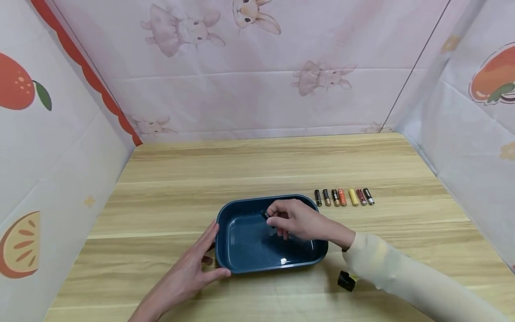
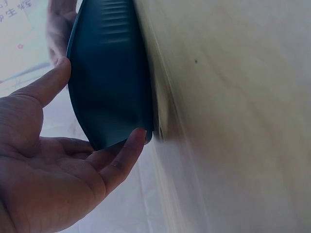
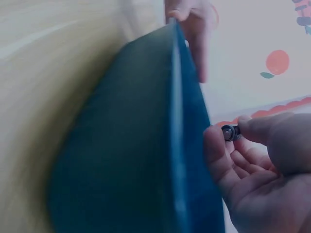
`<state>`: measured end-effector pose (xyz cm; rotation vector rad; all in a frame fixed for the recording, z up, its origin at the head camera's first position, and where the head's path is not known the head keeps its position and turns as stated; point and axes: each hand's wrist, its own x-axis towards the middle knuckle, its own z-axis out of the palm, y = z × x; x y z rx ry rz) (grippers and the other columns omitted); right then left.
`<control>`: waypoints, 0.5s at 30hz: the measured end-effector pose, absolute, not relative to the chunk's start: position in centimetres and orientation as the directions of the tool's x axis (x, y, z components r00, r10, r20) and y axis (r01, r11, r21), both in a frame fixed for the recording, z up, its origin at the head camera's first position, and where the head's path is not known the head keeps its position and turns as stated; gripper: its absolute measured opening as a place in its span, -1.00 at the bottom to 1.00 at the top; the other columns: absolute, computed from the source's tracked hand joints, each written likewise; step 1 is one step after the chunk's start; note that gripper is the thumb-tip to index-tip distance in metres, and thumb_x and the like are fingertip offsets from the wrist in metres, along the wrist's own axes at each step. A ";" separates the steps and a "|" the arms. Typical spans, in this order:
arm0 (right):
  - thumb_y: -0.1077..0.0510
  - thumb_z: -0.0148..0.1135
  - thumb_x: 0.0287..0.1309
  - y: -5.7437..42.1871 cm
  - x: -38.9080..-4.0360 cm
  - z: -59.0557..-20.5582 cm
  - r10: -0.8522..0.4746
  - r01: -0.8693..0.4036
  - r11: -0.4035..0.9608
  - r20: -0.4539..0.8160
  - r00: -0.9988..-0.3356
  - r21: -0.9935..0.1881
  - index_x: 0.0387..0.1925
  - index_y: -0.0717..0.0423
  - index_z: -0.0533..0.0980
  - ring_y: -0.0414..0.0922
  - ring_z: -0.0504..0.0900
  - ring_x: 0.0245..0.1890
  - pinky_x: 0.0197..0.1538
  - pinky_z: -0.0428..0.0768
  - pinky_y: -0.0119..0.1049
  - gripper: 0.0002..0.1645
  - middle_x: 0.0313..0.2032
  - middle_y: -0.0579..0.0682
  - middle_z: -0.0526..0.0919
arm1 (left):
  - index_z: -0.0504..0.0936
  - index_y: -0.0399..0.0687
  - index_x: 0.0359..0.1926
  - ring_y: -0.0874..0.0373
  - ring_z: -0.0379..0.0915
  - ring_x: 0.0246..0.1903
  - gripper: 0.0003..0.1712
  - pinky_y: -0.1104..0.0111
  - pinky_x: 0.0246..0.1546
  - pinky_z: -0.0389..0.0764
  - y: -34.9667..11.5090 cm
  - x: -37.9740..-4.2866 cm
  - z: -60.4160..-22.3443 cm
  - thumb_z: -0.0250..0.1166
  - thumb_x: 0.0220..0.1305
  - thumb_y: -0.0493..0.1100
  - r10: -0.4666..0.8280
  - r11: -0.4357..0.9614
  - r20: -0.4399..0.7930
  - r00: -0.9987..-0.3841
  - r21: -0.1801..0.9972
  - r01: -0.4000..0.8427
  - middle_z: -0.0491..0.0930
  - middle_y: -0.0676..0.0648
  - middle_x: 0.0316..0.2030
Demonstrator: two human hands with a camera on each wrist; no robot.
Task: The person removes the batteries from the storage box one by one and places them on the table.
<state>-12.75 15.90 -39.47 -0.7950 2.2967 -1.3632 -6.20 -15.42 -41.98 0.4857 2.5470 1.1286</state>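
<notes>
A dark blue rectangular basin (image 1: 257,269) stands on the wooden table. My left hand (image 1: 187,270) holds its left end, thumb at the near corner and fingers against the side. In the left wrist view, that hand's fingertips touch the basin's outer wall (image 2: 109,73). Over the inside of the basin, my right hand (image 1: 295,219) pinches a small dark battery (image 1: 264,214) between thumb and finger. One round end of this battery (image 3: 228,133) shows in the right wrist view; the fingers cover much of the rest.
Several batteries lie in a row beyond the basin's right end, among them an orange one (image 1: 342,197) and a yellow one (image 1: 353,197). A small black object (image 1: 347,281) with some yellow sits by the right sleeve (image 1: 402,268). Printed cloth walls (image 1: 257,103) bound the table (image 1: 181,165).
</notes>
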 end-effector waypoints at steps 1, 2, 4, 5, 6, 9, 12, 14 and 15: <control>0.21 0.18 0.51 16.0 -12.8 -39.2 -0.627 -0.284 0.369 -0.012 -0.779 -0.885 -0.12 0.19 0.56 -0.05 0.65 -0.49 -0.35 0.72 -0.02 -0.90 -0.43 0.02 0.63 | -0.04 0.04 0.67 -0.20 -0.02 0.54 0.23 -0.17 0.40 0.25 -15.4 -6.2 -42.0 0.53 0.21 0.13 0.424 0.631 -0.145 -0.894 0.755 0.177 -0.14 -0.13 0.64; 0.20 0.17 0.52 16.2 -12.8 -38.9 -0.626 -0.285 0.363 -0.006 -0.780 -0.887 -0.10 0.19 0.55 -0.01 0.65 -0.48 -0.36 0.71 -0.01 -0.88 -0.43 0.00 0.62 | -0.04 0.04 0.67 -0.20 -0.01 0.54 0.23 -0.17 0.40 0.27 -15.5 -6.2 -42.0 0.53 0.20 0.13 0.424 0.631 -0.143 -0.894 0.755 0.178 -0.14 -0.12 0.64; 0.19 0.15 0.53 16.4 -12.8 -38.4 -0.620 -0.285 0.357 0.002 -0.784 -0.890 -0.07 0.21 0.55 0.05 0.62 -0.48 -0.38 0.69 -0.04 -0.85 -0.44 0.00 0.60 | -0.04 0.04 0.67 -0.20 0.00 0.54 0.22 -0.17 0.39 0.28 -15.5 -6.2 -42.0 0.53 0.20 0.14 0.426 0.633 -0.139 -0.894 0.752 0.184 -0.13 -0.12 0.64; 0.18 0.14 0.54 16.6 -12.8 -38.2 -0.614 -0.282 0.357 0.004 -0.789 -0.891 -0.06 0.22 0.55 0.06 0.62 -0.48 -0.40 0.69 -0.07 -0.84 -0.44 0.01 0.60 | -0.04 0.04 0.67 -0.19 0.00 0.54 0.22 -0.17 0.39 0.28 -15.5 -6.2 -42.0 0.53 0.20 0.14 0.427 0.632 -0.135 -0.894 0.752 0.188 -0.13 -0.12 0.64; 0.18 0.14 0.54 16.7 -12.8 -37.9 -0.606 -0.281 0.357 0.008 -0.795 -0.891 -0.06 0.23 0.56 0.07 0.60 -0.48 -0.41 0.67 -0.11 -0.83 -0.44 0.01 0.60 | -0.03 0.04 0.67 -0.19 0.00 0.54 0.22 -0.17 0.39 0.28 -15.5 -6.2 -42.0 0.53 0.20 0.14 0.427 0.632 -0.132 -0.894 0.751 0.191 -0.12 -0.12 0.64; 0.18 0.13 0.54 17.3 -12.9 -37.2 -0.584 -0.275 0.357 0.016 -0.812 -0.893 -0.07 0.25 0.56 0.05 0.58 -0.49 -0.44 0.64 -0.21 -0.81 -0.45 0.01 0.59 | -0.02 0.03 0.66 -0.18 0.00 0.54 0.22 -0.16 0.40 0.27 -15.6 -6.3 -42.0 0.53 0.20 0.14 0.431 0.631 -0.125 -0.894 0.750 0.199 -0.12 -0.11 0.63; 0.20 0.13 0.54 18.0 -13.0 -36.5 -0.560 -0.273 0.351 0.033 -0.828 -0.896 -0.09 0.27 0.55 0.01 0.57 -0.49 -0.45 0.61 -0.29 -0.82 -0.46 0.01 0.58 | -0.02 0.03 0.66 -0.17 0.00 0.54 0.22 -0.15 0.40 0.26 -15.7 -6.3 -42.0 0.53 0.20 0.15 0.428 0.630 -0.130 -0.894 0.753 0.192 -0.11 -0.09 0.64; 0.22 0.13 0.53 18.6 -13.1 -36.0 -0.542 -0.277 0.342 0.052 -0.839 -0.898 -0.09 0.29 0.55 0.00 0.57 -0.49 -0.44 0.61 -0.31 -0.83 -0.46 0.02 0.57 | -0.02 0.03 0.66 -0.17 -0.01 0.54 0.22 -0.16 0.41 0.24 -15.7 -6.3 -42.0 0.53 0.20 0.16 0.426 0.631 -0.136 -0.895 0.753 0.186 -0.11 -0.08 0.64; 0.23 0.13 0.53 19.0 -13.2 -35.7 -0.531 -0.281 0.340 0.063 -0.845 -0.897 -0.10 0.30 0.55 -0.02 0.57 -0.49 -0.42 0.63 -0.30 -0.84 -0.46 0.03 0.57 | -0.02 0.03 0.66 -0.17 -0.01 0.54 0.22 -0.16 0.41 0.24 -15.7 -6.3 -42.0 0.53 0.19 0.16 0.424 0.633 -0.138 -0.895 0.753 0.183 -0.11 -0.08 0.64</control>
